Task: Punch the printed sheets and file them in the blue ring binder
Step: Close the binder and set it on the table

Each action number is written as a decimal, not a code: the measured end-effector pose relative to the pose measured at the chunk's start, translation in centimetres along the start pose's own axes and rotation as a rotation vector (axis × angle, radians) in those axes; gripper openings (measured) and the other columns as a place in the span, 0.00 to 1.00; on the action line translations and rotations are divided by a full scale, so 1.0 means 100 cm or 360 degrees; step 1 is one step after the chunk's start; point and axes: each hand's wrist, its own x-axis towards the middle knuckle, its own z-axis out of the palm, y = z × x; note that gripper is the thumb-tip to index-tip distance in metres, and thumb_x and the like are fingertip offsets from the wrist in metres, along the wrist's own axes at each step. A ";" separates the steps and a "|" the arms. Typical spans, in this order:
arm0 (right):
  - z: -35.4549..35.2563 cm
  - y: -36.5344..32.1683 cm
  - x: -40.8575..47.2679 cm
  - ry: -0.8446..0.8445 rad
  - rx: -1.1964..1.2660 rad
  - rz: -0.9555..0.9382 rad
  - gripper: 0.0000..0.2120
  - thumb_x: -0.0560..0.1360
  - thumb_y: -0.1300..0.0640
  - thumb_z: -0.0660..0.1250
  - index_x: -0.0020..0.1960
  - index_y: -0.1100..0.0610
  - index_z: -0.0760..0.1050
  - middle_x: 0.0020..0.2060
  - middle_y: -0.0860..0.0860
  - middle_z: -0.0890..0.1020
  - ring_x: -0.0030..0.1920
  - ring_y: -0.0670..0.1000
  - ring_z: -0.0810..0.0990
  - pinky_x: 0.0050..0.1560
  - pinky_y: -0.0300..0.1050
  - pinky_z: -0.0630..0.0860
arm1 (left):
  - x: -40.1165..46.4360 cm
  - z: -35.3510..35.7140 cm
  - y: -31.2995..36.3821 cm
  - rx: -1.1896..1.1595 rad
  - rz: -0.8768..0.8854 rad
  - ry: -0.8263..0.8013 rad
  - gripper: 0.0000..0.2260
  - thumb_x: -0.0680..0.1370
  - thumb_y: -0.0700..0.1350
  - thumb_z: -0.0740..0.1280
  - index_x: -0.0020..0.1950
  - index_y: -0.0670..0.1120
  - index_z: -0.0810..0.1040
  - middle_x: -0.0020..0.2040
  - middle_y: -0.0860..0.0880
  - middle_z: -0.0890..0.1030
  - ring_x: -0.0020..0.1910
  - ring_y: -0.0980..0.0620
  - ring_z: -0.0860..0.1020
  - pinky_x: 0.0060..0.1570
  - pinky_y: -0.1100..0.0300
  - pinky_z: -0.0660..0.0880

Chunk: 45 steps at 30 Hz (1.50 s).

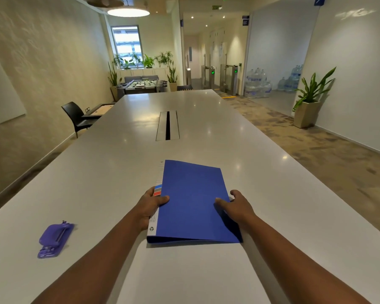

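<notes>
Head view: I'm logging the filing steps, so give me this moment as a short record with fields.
surface: long white table
binder: blue ring binder, closed, lying flat, spine with label on the left
left hand: left hand grips the spine edge, thumb on the cover
right hand: right hand grips the right edge, thumb on the cover
punch: purple hole punch on the table to the left, apart from the binder, untouched
printed sheets: none visible

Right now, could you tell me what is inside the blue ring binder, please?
The blue ring binder is closed, with both hands gripping its sides. Its cover hides the rings and any sheets inside.
</notes>
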 end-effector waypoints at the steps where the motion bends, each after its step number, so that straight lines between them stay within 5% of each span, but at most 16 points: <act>1: 0.004 -0.004 0.001 0.0009 0.0005 -0.0009 0.37 0.74 0.36 0.69 0.75 0.55 0.63 0.68 0.53 0.76 0.63 0.59 0.78 0.63 0.56 0.75 | -0.001 -0.006 -0.001 -0.0023 0.0001 -0.0005 0.21 0.78 0.40 0.72 0.68 0.52 0.72 0.57 0.40 0.85 0.49 0.33 0.85 0.52 0.35 0.81; 8: 0.018 -0.013 0.013 -0.0004 -0.0046 0.0005 0.29 0.67 0.27 0.64 0.59 0.44 0.67 0.57 0.45 0.80 0.54 0.56 0.81 0.62 0.61 0.75 | 0.000 -0.022 -0.007 -0.0128 0.0011 -0.0029 0.21 0.78 0.42 0.71 0.69 0.52 0.72 0.58 0.40 0.85 0.52 0.33 0.84 0.54 0.35 0.80; 12: 0.020 -0.012 0.019 0.0015 -0.0325 -0.0053 0.27 0.73 0.31 0.66 0.63 0.47 0.68 0.55 0.43 0.78 0.57 0.54 0.81 0.63 0.57 0.73 | 0.003 -0.016 -0.008 0.0112 0.0174 0.0100 0.20 0.79 0.41 0.71 0.69 0.50 0.71 0.58 0.42 0.84 0.48 0.37 0.86 0.48 0.41 0.83; 15: 0.025 -0.008 0.021 0.0129 -0.0488 -0.0119 0.26 0.74 0.30 0.62 0.62 0.47 0.69 0.54 0.43 0.80 0.53 0.53 0.82 0.57 0.54 0.76 | 0.008 -0.011 -0.012 0.0292 0.0316 0.0294 0.13 0.77 0.45 0.73 0.60 0.53 0.76 0.56 0.45 0.84 0.48 0.43 0.86 0.50 0.44 0.84; 19: 0.026 -0.002 0.025 0.0229 -0.0609 -0.0182 0.24 0.75 0.30 0.61 0.56 0.50 0.70 0.50 0.46 0.81 0.47 0.53 0.81 0.51 0.53 0.80 | 0.014 -0.004 -0.010 0.1177 0.0328 0.0552 0.22 0.73 0.64 0.70 0.57 0.51 0.75 0.52 0.52 0.83 0.47 0.50 0.83 0.47 0.51 0.81; 22: 0.028 0.000 0.026 0.0264 -0.0731 -0.0207 0.27 0.73 0.28 0.60 0.55 0.50 0.72 0.51 0.48 0.79 0.46 0.54 0.80 0.50 0.54 0.80 | 0.016 -0.004 -0.013 0.1862 0.0357 0.0793 0.27 0.74 0.70 0.63 0.61 0.50 0.75 0.57 0.49 0.79 0.53 0.46 0.77 0.47 0.52 0.77; 25: 0.032 0.000 0.027 0.0292 -0.0844 -0.0238 0.30 0.73 0.27 0.59 0.59 0.51 0.74 0.55 0.50 0.75 0.50 0.55 0.79 0.50 0.52 0.78 | 0.021 -0.005 -0.018 0.1841 0.0420 0.0620 0.32 0.79 0.65 0.62 0.80 0.51 0.61 0.76 0.45 0.67 0.70 0.41 0.70 0.62 0.46 0.74; 27: 0.031 0.001 0.028 0.0290 -0.0878 -0.0268 0.30 0.74 0.28 0.58 0.63 0.50 0.73 0.58 0.51 0.72 0.54 0.55 0.76 0.50 0.51 0.76 | 0.022 -0.002 -0.020 0.1816 0.0491 0.0395 0.29 0.83 0.58 0.58 0.83 0.56 0.53 0.83 0.45 0.52 0.78 0.41 0.62 0.71 0.46 0.68; 29: 0.029 -0.001 0.030 0.0254 -0.0894 -0.0266 0.29 0.75 0.29 0.59 0.65 0.49 0.72 0.61 0.51 0.71 0.57 0.56 0.74 0.51 0.51 0.76 | 0.022 0.001 -0.020 0.1975 0.0550 0.0305 0.25 0.85 0.55 0.54 0.83 0.57 0.54 0.84 0.46 0.45 0.80 0.41 0.59 0.72 0.47 0.67; 35: 0.026 -0.012 0.028 0.0117 -0.0895 -0.0237 0.26 0.77 0.32 0.58 0.67 0.47 0.70 0.69 0.51 0.68 0.67 0.58 0.68 0.58 0.56 0.73 | 0.017 0.006 -0.011 0.2576 0.0481 0.0224 0.38 0.76 0.75 0.42 0.83 0.59 0.45 0.84 0.49 0.40 0.82 0.41 0.41 0.79 0.41 0.48; 45: 0.024 -0.035 0.033 -0.0017 -0.1007 -0.0356 0.37 0.76 0.26 0.51 0.80 0.42 0.55 0.82 0.51 0.52 0.79 0.60 0.56 0.71 0.64 0.64 | 0.021 0.024 -0.002 0.2546 0.0494 0.0108 0.36 0.78 0.73 0.43 0.83 0.60 0.41 0.84 0.51 0.40 0.82 0.43 0.38 0.79 0.40 0.42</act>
